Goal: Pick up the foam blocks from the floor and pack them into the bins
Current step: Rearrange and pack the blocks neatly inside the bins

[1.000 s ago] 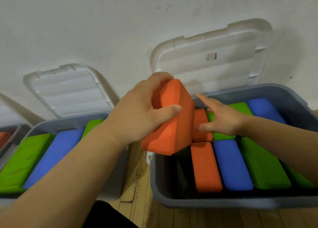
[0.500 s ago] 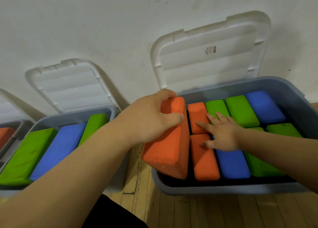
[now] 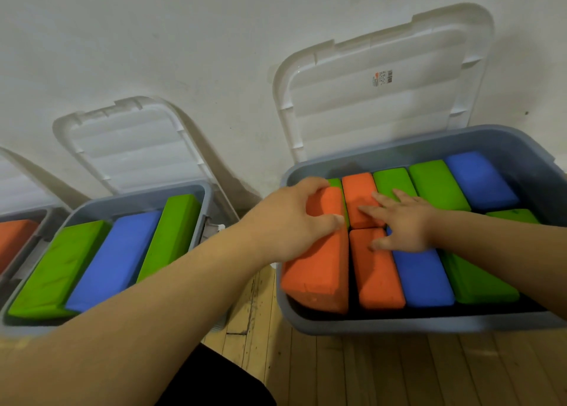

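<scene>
My left hand [image 3: 294, 221] grips an orange foam block [image 3: 319, 270] by its far end, fingers over the top and thumb on the side. The block sits tilted in the left slot of the right grey bin [image 3: 399, 324], its near end above the rim. My right hand [image 3: 402, 221] lies flat with spread fingers on the packed orange blocks [image 3: 376, 278] and a blue block [image 3: 423, 280] beside it. Green blocks [image 3: 437, 184] and another blue one [image 3: 480, 180] fill the rest of that bin.
A second grey bin [image 3: 205, 197] at left holds green and blue blocks [image 3: 113, 258]. A third bin with an orange block [image 3: 13, 237] shows at the far left edge. White lids [image 3: 383, 98] lean against the wall behind the bins. Wooden floor [image 3: 383, 372] lies in front.
My left hand has lowered the orange block from above the bin into its left slot. My right hand moved from the back blocks onto the middle ones and now lies flat.
</scene>
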Demonstrator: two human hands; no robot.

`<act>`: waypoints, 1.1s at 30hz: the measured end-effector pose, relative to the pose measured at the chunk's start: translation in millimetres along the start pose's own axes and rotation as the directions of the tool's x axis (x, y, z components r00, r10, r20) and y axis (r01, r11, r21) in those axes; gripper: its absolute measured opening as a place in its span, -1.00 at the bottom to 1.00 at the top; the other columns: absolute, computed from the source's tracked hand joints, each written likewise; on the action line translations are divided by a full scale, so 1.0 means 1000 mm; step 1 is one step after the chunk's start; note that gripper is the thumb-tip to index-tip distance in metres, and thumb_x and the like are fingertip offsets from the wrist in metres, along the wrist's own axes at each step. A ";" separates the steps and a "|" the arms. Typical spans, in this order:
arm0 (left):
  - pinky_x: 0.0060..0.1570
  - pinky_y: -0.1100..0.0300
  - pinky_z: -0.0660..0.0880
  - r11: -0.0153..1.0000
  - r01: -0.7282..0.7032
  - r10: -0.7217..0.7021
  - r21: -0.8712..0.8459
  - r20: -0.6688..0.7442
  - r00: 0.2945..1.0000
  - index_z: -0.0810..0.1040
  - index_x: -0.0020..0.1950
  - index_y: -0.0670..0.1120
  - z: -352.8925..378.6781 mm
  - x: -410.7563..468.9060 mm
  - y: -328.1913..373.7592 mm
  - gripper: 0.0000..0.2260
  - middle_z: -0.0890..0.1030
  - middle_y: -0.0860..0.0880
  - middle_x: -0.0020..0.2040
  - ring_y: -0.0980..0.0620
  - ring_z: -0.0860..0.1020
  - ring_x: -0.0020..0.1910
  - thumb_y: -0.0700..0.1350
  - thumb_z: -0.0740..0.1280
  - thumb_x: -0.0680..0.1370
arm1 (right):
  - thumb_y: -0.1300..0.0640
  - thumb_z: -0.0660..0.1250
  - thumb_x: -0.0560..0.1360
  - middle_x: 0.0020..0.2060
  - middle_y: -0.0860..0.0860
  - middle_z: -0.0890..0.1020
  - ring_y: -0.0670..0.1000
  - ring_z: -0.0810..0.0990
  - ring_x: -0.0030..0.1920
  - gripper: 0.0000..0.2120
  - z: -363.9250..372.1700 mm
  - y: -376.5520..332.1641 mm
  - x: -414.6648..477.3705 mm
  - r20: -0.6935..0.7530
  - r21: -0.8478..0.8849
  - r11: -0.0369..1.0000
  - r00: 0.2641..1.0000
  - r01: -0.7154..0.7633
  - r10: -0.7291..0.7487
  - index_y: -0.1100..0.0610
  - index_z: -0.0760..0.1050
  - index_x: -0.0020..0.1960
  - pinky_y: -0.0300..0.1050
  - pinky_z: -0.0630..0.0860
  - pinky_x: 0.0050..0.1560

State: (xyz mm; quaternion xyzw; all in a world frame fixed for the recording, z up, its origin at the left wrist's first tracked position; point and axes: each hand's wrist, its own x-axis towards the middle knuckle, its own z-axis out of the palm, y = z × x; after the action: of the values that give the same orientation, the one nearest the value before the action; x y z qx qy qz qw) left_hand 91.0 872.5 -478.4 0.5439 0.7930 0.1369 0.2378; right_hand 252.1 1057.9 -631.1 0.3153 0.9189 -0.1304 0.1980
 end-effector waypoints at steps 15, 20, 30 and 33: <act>0.46 0.01 0.32 0.994 0.107 -0.110 0.034 0.499 0.860 -0.24 0.64 0.23 0.047 0.038 -0.051 -0.04 0.18 -0.03 0.58 -0.09 0.31 0.49 0.08 0.46 0.56 | -0.50 0.20 0.46 0.65 -0.04 -0.19 0.21 -0.17 0.63 -0.09 0.001 0.004 -0.002 0.012 0.001 1.000 1.000 0.008 -0.008 -0.24 -0.14 0.64 0.18 -0.05 0.60; 0.47 0.08 0.28 0.996 0.045 -0.077 0.079 0.479 0.874 -0.22 0.67 0.10 0.063 0.047 -0.059 0.02 0.20 -0.04 0.60 -0.07 0.31 0.51 0.12 0.50 0.52 | -0.47 0.23 0.47 0.65 -0.03 -0.16 0.23 -0.15 0.63 -0.10 -0.002 0.001 -0.001 0.018 -0.005 1.000 1.000 0.011 -0.011 -0.23 -0.13 0.64 0.20 -0.02 0.60; 0.60 -0.15 -0.13 0.864 -0.226 -0.072 0.450 0.554 0.829 -0.44 0.60 0.13 0.064 0.061 -0.050 0.07 -0.38 0.11 0.63 -0.06 -0.23 0.64 0.43 0.32 0.49 | -0.49 0.24 0.43 0.65 -0.02 -0.18 0.24 -0.16 0.63 -0.06 -0.002 -0.001 -0.001 0.016 0.011 1.000 1.000 0.008 -0.008 -0.24 -0.13 0.64 0.26 -0.03 0.58; 0.56 -0.26 -0.20 0.839 -0.239 -0.077 0.488 0.542 0.837 -0.50 0.55 0.18 0.073 0.067 -0.056 0.08 -0.44 0.13 0.60 -0.04 -0.32 0.62 0.49 0.27 0.45 | -0.48 0.25 0.43 0.65 -0.03 -0.19 0.25 -0.16 0.63 -0.06 -0.001 -0.001 0.002 0.008 -0.008 1.000 1.000 0.012 -0.012 -0.24 -0.14 0.63 0.25 -0.04 0.59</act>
State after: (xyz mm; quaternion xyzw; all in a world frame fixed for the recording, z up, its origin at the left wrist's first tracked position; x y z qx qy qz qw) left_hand 64.7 910.4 -582.4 0.6388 0.6740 -0.2395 0.2834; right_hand 250.2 1058.2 -631.2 0.3085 0.9204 -0.1294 0.2023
